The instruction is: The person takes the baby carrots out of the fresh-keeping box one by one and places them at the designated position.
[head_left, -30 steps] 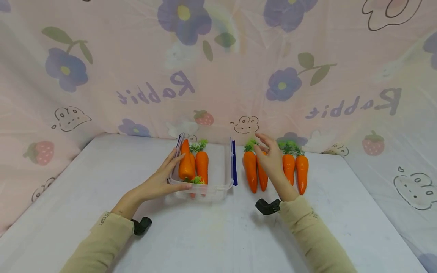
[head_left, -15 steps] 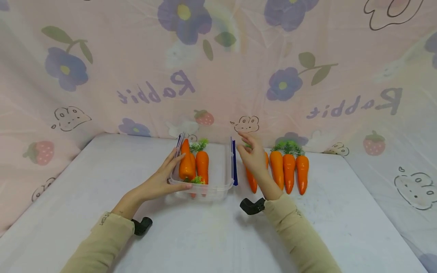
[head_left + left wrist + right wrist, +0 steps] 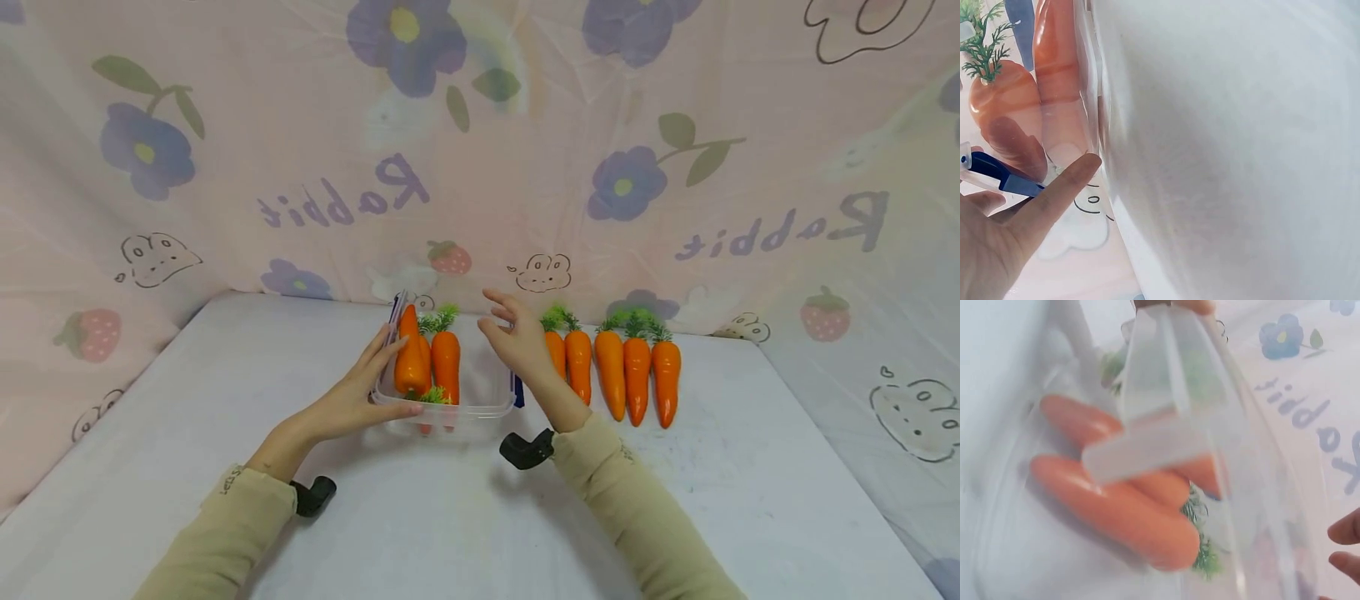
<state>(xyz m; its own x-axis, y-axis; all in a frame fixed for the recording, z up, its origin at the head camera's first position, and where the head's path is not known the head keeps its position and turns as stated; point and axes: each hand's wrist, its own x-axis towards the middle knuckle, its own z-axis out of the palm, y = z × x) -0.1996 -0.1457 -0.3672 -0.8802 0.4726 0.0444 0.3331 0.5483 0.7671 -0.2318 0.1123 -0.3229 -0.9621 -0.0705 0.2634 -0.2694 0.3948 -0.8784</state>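
A clear plastic food box (image 3: pixel 483 410) with blue side clips stands mid-table, three orange carrots visible in it. One box carrot (image 3: pixel 446 362) has its green top toward the back; another (image 3: pixel 410 354) lies the opposite way along the left side. My left hand (image 3: pixel 348 396) rests spread at the box's front left corner, thumb (image 3: pixel 1063 187) laid straight along the front wall. Above the box's right side hovers my right hand (image 3: pixel 521 337), fingers loosely bent and nothing between them. In the right wrist view, its fingertips (image 3: pixel 1346 528) show at the right edge, apart from the carrots.
Several carrots (image 3: pixel 611 375) lie side by side on the white table (image 3: pixel 450 533), right of the box; my right hand and forearm partly cover the leftmost. A patterned cloth (image 3: pixel 480 167) hangs behind the table. Each wrist bears a black camera mount (image 3: pixel 527 450).
My right hand has moved left, from above the row of loose carrots to above the box's right side. My left hand, the box and the carrots have stayed in place.
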